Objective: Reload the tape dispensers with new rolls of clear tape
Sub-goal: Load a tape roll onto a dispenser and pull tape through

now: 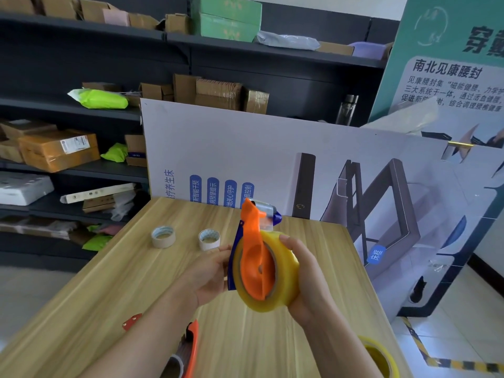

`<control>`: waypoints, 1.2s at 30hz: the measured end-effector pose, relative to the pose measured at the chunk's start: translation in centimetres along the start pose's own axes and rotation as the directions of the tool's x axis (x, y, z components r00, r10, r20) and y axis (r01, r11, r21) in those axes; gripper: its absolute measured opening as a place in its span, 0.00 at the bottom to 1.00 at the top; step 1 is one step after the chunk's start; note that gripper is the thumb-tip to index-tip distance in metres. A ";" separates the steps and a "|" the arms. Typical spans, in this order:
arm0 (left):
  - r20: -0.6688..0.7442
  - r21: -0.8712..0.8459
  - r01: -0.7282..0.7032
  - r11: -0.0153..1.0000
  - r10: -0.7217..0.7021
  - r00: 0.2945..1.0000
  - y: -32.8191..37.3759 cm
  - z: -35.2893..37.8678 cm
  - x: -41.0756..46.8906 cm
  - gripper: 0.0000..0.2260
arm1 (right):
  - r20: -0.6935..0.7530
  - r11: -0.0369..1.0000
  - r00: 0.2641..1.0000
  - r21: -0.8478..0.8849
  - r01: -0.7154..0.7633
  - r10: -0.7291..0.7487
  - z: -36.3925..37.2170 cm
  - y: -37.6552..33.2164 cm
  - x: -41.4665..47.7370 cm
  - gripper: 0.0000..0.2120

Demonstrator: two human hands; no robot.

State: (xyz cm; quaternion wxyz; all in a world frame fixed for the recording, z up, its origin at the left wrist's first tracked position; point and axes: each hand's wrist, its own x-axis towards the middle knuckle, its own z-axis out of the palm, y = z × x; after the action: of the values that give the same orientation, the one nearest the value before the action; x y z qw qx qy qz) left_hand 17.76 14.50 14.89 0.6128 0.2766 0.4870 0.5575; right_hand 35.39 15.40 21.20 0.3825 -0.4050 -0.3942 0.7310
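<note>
Two pale cores (163, 236) stand on the worktop (122, 268) at left, well apart from the work. The left hand (210, 271) grips the blue side of the tape dispenser (252, 241) with curled fingers, above the worktop. The right hand (305, 279) wraps its fingers round the new tape roll (283, 279) seated on the orange hub. Seated askew, the roll could bind; a slack grip could drop both.
</note>
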 end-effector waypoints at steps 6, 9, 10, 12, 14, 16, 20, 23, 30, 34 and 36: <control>-0.090 -0.064 0.004 0.998 -0.009 0.996 -1.4 0.7 -1.2 0.17 | -0.024 0.999 0.999 -0.023 0.025 -0.026 0.1 0.4 -0.4 0.08; -0.144 -0.057 -0.049 0.997 0.041 0.989 -1.9 1.1 -2.0 0.16 | -0.020 0.999 0.999 -0.026 0.038 -0.039 0.2 0.7 -0.5 0.09; -0.155 -0.067 -0.053 0.996 0.042 0.987 -2.1 1.2 -2.2 0.16 | -0.020 0.999 0.999 -0.018 0.041 -0.041 0.2 0.9 -0.5 0.10; -0.170 -0.089 -0.048 0.995 0.032 0.985 -2.6 1.4 -2.7 0.17 | -0.024 0.999 0.999 0.002 0.042 -0.042 0.1 1.1 -0.5 0.12; -0.175 -0.122 -0.031 0.992 0.009 0.984 -3.3 1.6 -2.9 0.18 | -0.022 0.999 0.999 0.017 0.041 -0.041 0.1 1.3 -0.5 0.11; -0.169 -0.232 -0.022 0.972 -0.018 0.985 -3.9 2.0 -3.2 0.18 | -0.022 0.999 0.999 0.030 0.032 -0.031 0.0 1.4 -0.6 0.11; -0.098 -0.601 0.050 0.798 -0.136 0.986 -5.5 2.8 -3.4 0.19 | -0.033 0.998 0.999 0.060 0.015 -0.013 0.0 1.5 -0.8 0.10; -0.092 -0.696 0.059 0.716 -0.170 0.981 -6.1 2.9 -3.3 0.18 | -0.032 0.998 0.999 0.063 0.020 -0.018 -0.4 1.8 -0.9 0.12; -0.051 -0.597 0.101 0.796 -0.164 0.985 -5.7 2.8 -3.4 0.08 | -0.038 0.999 0.999 0.040 0.025 -0.024 -0.9 2.0 -1.3 0.09; -0.080 -0.533 -0.012 0.846 -0.036 0.996 -5.6 2.3 -3.3 0.16 | -0.024 0.999 0.999 0.015 0.035 -0.034 -1.2 1.9 -1.4 0.08; -0.157 -0.442 -0.143 0.885 0.081 0.984 -5.4 2.2 -3.3 0.20 | -0.023 0.999 0.999 0.008 0.036 -0.036 -1.3 1.9 -1.4 0.07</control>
State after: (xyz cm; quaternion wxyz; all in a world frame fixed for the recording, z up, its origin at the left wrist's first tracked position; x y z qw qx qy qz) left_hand 22.31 10.62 11.90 0.5929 0.1165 0.3671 0.7072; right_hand 36.67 13.73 19.41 0.4017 -0.4046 -0.3938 0.7210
